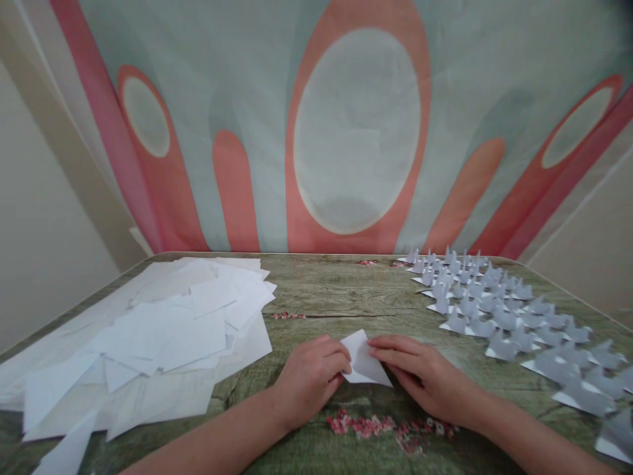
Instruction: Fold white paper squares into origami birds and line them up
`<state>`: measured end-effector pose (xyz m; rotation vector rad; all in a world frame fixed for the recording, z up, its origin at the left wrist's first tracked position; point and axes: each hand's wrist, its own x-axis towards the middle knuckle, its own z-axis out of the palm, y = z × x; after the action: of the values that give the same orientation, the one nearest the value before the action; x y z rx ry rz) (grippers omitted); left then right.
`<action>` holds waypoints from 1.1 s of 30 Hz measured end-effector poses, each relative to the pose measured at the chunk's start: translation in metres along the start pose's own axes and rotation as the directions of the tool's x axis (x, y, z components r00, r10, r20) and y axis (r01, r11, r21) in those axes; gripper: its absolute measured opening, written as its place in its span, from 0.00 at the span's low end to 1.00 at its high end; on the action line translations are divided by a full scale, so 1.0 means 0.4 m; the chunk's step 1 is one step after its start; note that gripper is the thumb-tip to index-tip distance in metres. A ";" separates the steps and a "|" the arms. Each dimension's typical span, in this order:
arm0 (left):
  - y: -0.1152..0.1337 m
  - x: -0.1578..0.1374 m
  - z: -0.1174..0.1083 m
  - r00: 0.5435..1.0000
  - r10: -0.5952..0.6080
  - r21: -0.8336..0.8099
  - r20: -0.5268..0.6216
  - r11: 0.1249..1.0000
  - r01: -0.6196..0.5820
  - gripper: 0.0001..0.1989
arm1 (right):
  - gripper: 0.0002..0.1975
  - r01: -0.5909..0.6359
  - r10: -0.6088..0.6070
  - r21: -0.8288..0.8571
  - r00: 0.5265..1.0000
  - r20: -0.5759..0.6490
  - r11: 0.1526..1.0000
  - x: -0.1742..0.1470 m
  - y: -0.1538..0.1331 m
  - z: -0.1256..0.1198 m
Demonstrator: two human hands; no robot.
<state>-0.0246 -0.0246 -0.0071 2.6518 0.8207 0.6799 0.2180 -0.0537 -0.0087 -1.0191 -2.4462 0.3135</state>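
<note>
A small piece of white folded paper (364, 363) is between my two hands, near the front middle of the table. My left hand (312, 373) has its fingers curled and closed on the paper's left edge. From the other side, my right hand (420, 373) pinches the upper right edge, its thumb beneath and fingers stretched along the top. The paper comes to a point at the top and another at the lower right. Its underside is hidden.
Loose white paper sheets (188, 330) lie in an overlapping pile on the left. Several rows of small folded paper figures (504, 316) stand along the right. The wood-patterned table (336, 290) has printed pink flowers (366, 423). Behind it hangs a patterned backdrop (267, 79).
</note>
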 end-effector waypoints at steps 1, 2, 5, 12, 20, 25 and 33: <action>-0.002 -0.001 0.001 1.000 -0.001 0.008 0.015 1.000 0.001 0.06 | 0.20 0.007 -0.007 -0.027 1.000 -0.002 1.000 0.000 0.001 0.005; -0.003 -0.001 0.002 0.999 0.000 0.016 0.032 1.000 0.000 0.06 | 0.20 0.012 -0.013 -0.057 1.000 -0.011 0.998 0.000 0.002 0.010; -0.005 -0.001 0.003 0.998 0.005 0.048 0.069 0.999 -0.009 0.07 | 0.18 0.015 -0.021 -0.145 0.999 -0.036 0.989 0.002 0.002 0.022; -0.002 -0.002 -0.005 0.991 -0.004 0.113 0.132 0.994 -0.011 0.09 | 0.16 0.039 -0.043 -0.193 0.999 -0.015 0.980 0.005 0.012 0.019; 0.020 0.006 -0.012 0.990 -0.085 0.066 0.109 0.995 0.078 0.13 | 0.15 -0.045 0.044 0.035 0.998 0.047 0.998 0.007 0.004 0.002; 0.023 0.013 -0.024 0.979 -0.183 -0.035 0.094 0.982 0.187 0.14 | 0.09 -0.105 0.099 0.145 0.994 0.052 0.984 0.016 -0.012 -0.011; 0.012 0.020 -0.022 0.946 -0.306 -0.138 0.101 0.938 0.318 0.20 | 0.17 -0.303 0.319 0.257 0.947 -0.023 0.918 0.026 -0.021 0.025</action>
<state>-0.0210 -0.0226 0.0051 2.3231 1.0899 0.5289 0.2016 -0.0526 -0.0106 -1.2808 -2.1146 0.6663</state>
